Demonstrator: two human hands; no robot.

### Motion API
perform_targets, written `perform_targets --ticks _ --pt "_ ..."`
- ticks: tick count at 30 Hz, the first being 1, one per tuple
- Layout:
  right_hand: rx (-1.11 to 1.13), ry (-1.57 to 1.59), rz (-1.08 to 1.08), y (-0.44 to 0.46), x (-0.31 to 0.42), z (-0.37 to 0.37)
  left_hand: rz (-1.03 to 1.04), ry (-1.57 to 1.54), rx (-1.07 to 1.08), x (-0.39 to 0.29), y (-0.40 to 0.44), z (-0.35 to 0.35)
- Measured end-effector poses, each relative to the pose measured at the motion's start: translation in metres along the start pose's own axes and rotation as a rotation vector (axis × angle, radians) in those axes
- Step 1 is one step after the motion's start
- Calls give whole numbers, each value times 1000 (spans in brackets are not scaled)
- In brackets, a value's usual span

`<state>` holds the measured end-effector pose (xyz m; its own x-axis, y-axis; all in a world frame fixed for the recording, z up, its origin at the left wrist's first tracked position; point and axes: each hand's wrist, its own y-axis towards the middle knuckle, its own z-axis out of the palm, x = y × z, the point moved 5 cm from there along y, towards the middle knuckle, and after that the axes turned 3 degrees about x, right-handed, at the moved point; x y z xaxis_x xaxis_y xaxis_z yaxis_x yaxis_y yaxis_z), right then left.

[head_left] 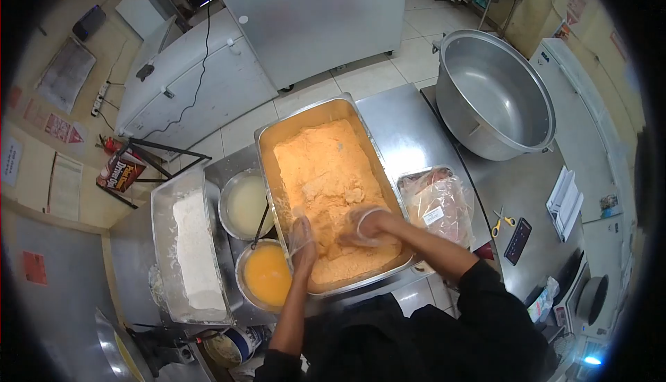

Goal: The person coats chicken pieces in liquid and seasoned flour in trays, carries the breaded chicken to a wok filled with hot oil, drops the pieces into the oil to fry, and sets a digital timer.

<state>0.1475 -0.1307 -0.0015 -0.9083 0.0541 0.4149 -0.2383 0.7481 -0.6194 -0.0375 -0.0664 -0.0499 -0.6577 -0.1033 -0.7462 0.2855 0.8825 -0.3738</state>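
On the steel table [409, 126], directly before the person, stands a deep metal tray [309, 116] with a broad bed of orange crumbs [326, 156] inside it. Both hands are at the near half of this tray, apart from each other, each in a clear plastic glove. Near the tray's left wall, the left hand [302, 240] is turned edge-up against the crumbs. Towards the tray's right side, the right hand [364, 226] is down among the crumbs (it is slightly blurred), and I cannot tell whether either hand is closed around anything. Loose clumps lie on the crumbs just beyond the right hand.

Just left of the tray are two round bowls: the farther one contains a pale liquid [247, 205], the nearer one an orange liquid [269, 276]. A thin dark handle [261, 224] slants between them. Farther left of the tray, past the bowls, a long metal pan [160, 243] carries white powder [194, 250].

Right beside the tray lies a clear plastic bag [438, 208] with pinkish contents and a white label. Beyond that, well to the tray's right, are yellow-handled scissors [496, 231], a dark calculator-like device [517, 241] and, farther off, a large metal pot [492, 94].
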Motion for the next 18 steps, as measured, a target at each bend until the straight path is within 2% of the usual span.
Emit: perform_targets --ticks 1,2,3,5,6,8,9,10,12,13,15,16,17,18 --pt "21 184 120 -13 -7 -22 129 120 153 -8 2 -6" --pt "46 368 240 -19 -16 -32 133 132 158 -7 10 -10" --pt "45 378 241 -10 -23 -31 455 359 25 -16 15 -12" --pt "-470 177 268 15 -50 -37 780 582 -101 -11 37 4" --pt "-470 190 279 37 -58 -22 842 590 -239 1 63 15" --pt "-359 56 257 82 -54 1 917 589 -369 -37 70 22" --pt "-332 86 302 69 -32 -7 855 613 -286 -35 84 30" --pt "-306 122 346 55 -8 -15 741 599 -114 -28 99 42" --pt "-411 135 323 118 -21 24 341 480 358 1 122 65" --pt "-504 126 286 135 -28 41 156 371 487 7 127 69" --pt "-551 54 291 122 -31 44 -68 126 514 -8 121 57" --pt "-595 -32 280 115 -32 38 -84 62 418 -40 98 40" --pt "-662 128 180 103 -38 32 -93 -3 321 -75 72 23" --pt "-671 137 182 103 -52 30 -88 9 323 -71 71 21"
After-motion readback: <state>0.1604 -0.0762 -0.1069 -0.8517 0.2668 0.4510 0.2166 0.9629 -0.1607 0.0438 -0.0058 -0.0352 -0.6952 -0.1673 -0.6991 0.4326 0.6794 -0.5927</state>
